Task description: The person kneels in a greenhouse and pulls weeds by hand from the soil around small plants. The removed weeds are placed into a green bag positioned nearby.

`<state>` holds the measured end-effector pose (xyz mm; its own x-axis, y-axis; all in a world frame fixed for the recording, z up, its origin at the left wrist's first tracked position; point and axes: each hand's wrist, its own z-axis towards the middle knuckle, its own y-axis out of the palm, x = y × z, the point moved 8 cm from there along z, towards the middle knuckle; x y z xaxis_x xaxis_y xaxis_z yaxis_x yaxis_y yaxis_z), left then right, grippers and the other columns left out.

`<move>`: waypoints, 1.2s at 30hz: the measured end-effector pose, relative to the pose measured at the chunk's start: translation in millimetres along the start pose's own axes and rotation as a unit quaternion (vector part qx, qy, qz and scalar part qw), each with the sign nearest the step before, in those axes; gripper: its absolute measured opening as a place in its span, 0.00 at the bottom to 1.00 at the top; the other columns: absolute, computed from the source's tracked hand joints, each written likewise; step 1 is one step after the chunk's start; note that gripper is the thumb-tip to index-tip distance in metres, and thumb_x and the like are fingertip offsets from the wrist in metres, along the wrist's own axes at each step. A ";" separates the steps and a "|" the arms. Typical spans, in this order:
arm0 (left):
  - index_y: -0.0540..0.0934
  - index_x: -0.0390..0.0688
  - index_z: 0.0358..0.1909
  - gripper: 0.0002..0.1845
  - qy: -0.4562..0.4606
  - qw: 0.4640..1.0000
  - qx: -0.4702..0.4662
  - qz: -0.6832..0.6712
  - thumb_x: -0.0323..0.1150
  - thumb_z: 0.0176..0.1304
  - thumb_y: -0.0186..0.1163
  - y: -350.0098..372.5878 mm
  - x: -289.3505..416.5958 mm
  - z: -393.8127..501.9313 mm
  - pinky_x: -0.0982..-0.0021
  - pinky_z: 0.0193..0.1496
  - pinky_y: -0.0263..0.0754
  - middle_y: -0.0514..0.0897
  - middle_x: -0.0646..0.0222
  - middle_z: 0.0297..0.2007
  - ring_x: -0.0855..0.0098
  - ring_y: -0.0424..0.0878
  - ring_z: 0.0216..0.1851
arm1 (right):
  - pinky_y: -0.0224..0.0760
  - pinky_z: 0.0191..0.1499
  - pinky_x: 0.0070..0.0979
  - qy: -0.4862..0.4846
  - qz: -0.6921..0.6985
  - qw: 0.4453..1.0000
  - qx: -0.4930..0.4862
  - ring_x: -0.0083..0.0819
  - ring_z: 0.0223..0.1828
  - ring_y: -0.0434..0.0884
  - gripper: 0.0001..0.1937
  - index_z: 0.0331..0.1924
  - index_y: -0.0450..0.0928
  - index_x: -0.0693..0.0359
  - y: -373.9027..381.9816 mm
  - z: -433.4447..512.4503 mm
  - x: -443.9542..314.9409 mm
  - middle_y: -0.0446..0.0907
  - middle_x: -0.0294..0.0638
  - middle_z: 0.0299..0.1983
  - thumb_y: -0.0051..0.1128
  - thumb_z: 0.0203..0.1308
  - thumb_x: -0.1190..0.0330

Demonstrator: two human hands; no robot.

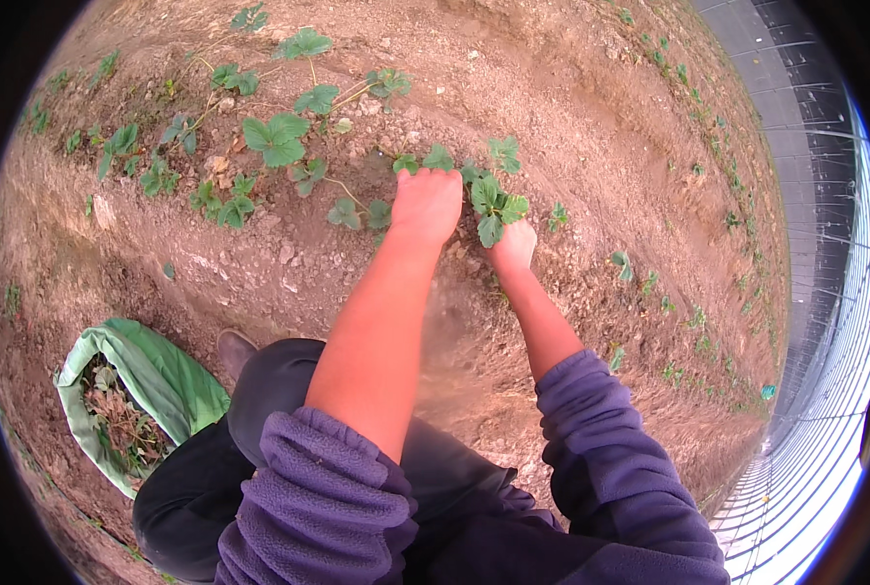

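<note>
A strawberry plant (489,201) with green, toothed leaves grows on the raised soil in front of me. My left hand (427,201) is at its left side, back of the hand up, with fingers curled down among the leaves; what they grip is hidden. My right hand (511,245) is just below the plant's right side, partly covered by its leaves, and its fingertips are hidden. A little to the left of my left hand, more strawberry leaves (277,139) spread on thin runners.
At lower left, beside my knee, an open green fabric sack (179,373) holds dry leaves and plant scraps (124,417). My shoe (236,351) rests on the soil. Small plants (698,318) line the ground at right, beyond which grey sheeting (778,95) runs.
</note>
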<state>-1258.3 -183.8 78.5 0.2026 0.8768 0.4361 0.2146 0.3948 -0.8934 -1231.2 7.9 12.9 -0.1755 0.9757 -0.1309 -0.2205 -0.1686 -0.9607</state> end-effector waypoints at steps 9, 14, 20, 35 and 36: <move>0.87 0.40 0.58 0.13 -0.052 0.997 0.022 -0.056 0.25 0.75 0.63 -23.3 -4.8 -0.7 0.36 0.75 0.74 0.93 0.56 0.56 0.52 0.89 0.65 | 0.88 0.47 0.55 0.027 -0.025 0.990 -0.132 0.57 0.42 0.94 0.22 0.41 0.93 0.57 22.7 23.9 7.7 0.94 0.52 0.39 0.62 0.74 0.46; 0.87 0.40 0.57 0.13 -0.071 0.995 0.022 -0.062 0.25 0.75 0.62 -26.0 -10.9 -3.2 0.36 0.74 0.75 0.93 0.56 0.56 0.52 0.89 0.65 | 0.89 0.45 0.53 0.050 -0.102 0.980 -0.162 0.55 0.43 0.95 0.13 0.41 0.93 0.54 35.1 24.1 12.6 0.95 0.51 0.40 0.63 0.72 0.57; 0.87 0.41 0.57 0.13 -0.071 0.995 0.040 -0.062 0.27 0.76 0.62 -29.6 -12.7 -5.8 0.37 0.72 0.75 0.94 0.58 0.56 0.54 0.90 0.63 | 0.88 0.48 0.54 0.035 -0.151 0.972 -0.177 0.58 0.46 0.94 0.11 0.46 0.91 0.56 37.1 10.6 10.3 0.94 0.54 0.44 0.64 0.74 0.60; 0.86 0.40 0.58 0.13 -0.088 0.991 0.025 -0.100 0.26 0.76 0.62 -41.1 -10.8 -9.8 0.38 0.73 0.76 0.93 0.55 0.57 0.52 0.90 0.64 | 0.83 0.51 0.57 0.202 0.112 0.972 -0.049 0.65 0.49 0.92 0.21 0.50 0.90 0.62 22.8 9.0 32.3 0.93 0.61 0.44 0.71 0.73 0.50; 0.86 0.40 0.58 0.13 -0.092 0.990 0.027 -0.099 0.26 0.76 0.62 -41.6 -12.1 -9.8 0.38 0.73 0.76 0.93 0.55 0.57 0.52 0.90 0.64 | 0.84 0.51 0.57 0.233 0.125 0.963 -0.059 0.65 0.48 0.92 0.21 0.50 0.90 0.62 26.7 7.2 36.7 0.93 0.60 0.44 0.71 0.72 0.51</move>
<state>-1260.4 -213.5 111.4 -0.0162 0.8135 0.5813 0.1799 0.5743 -0.7986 -1250.5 38.2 -15.8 0.2473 0.8678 -0.4310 -0.1122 -0.4161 -0.9024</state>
